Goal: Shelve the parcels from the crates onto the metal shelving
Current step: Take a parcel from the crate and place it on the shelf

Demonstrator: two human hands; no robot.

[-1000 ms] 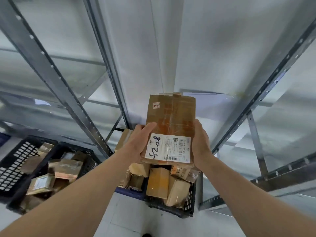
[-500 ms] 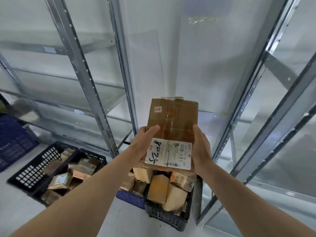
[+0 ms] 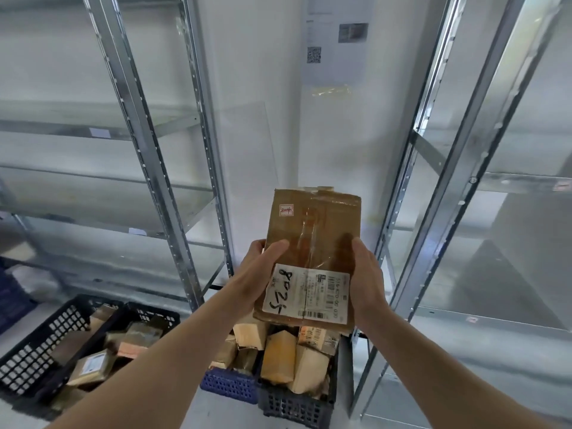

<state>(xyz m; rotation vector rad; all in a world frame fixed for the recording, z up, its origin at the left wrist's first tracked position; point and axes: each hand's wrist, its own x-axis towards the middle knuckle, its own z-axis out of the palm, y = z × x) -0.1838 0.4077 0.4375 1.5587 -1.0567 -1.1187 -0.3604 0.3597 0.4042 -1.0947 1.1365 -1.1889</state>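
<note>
— What's the person holding?

— A flat brown cardboard parcel [image 3: 312, 243], up in front of the chest, between both hands. The left hand [image 3: 258, 274] grasps its left edge, thumb laid over the top face, the other fingers out of sight underneath. The right hand [image 3: 366, 283] grasps the right edge the same way, thumb on top.

— Any markings on it?

— A white shipping label [image 3: 306, 294] on the near end, with a barcode and big handwritten black figures along its left side. Clear tape runs down the middle of the box, and a small red-and-white sticker [image 3: 286, 210] sits near the far left corner.

— And where is it, next to the shelving?

— In the air, not on any shelf. It hangs in the gap between two metal racks: the left rack [image 3: 148, 144] with its pale shelf boards, and the right rack [image 3: 458, 156] with its punched grey uprights. Behind it there's a white wall with a printed notice [image 3: 334, 41] taped high up, carrying a square code.

— The crates?

— On the floor, below the arms. A dark crate [image 3: 297, 407] directly under the parcel is heaped with more brown boxes, tilted every which way. A blue crate [image 3: 230, 385] sits touching its left side. Further left, a black crate [image 3: 40, 345] with a slotted wall holds several more parcels, one showing a white label face up.

— Can you read the figures?

— Not surely enough to say.
</note>
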